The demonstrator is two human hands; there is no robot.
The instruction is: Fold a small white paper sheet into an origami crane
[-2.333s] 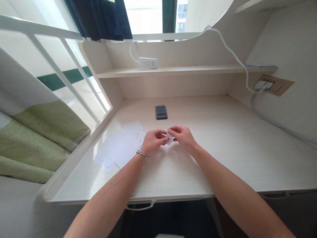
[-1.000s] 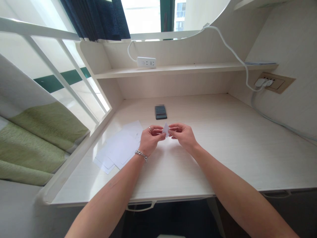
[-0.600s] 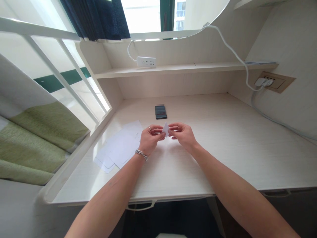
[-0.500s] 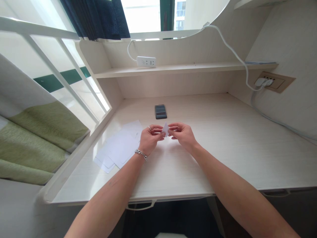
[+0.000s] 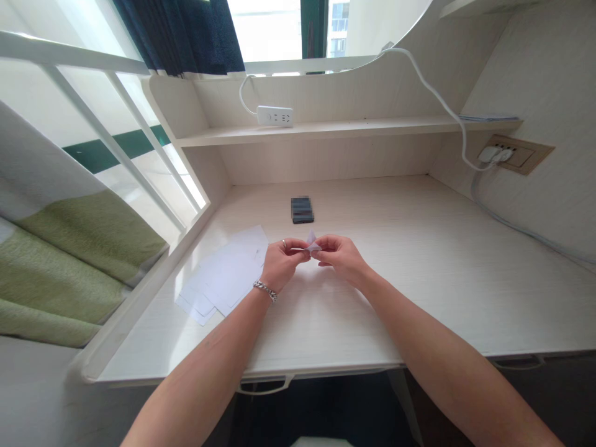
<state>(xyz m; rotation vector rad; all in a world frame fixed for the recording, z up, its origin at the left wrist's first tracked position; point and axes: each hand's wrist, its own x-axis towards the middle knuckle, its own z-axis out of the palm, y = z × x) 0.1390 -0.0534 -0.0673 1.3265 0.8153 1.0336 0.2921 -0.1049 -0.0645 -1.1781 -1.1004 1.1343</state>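
Note:
A small folded piece of white paper (image 5: pixel 311 241) is pinched between my two hands above the desk, its pointed tip upward. My left hand (image 5: pixel 282 263), with a ring and a chain bracelet, grips its left side between thumb and fingers. From the other side my right hand (image 5: pixel 342 257) holds the right edge in the same way. The fingers cover parts of the folds. Several white paper sheets (image 5: pixel 228 270) lie overlapping just left of my left hand. A dark, blurred-out flat object, perhaps a phone (image 5: pixel 302 210), lies beyond the hands.
The pale wooden desk (image 5: pixel 442 267) spreads to both sides. A white power strip (image 5: pixel 275 116) rests on the shelf (image 5: pixel 344 128) at the back. Its cable and another white cord run to the wall socket (image 5: pixel 516 155) at right. White rails (image 5: pixel 116 130) stand at left.
The folded paper has changed shape: its lower part now opens out toward me below the tip. My fingers have shifted slightly, and both hands sit a little lower.

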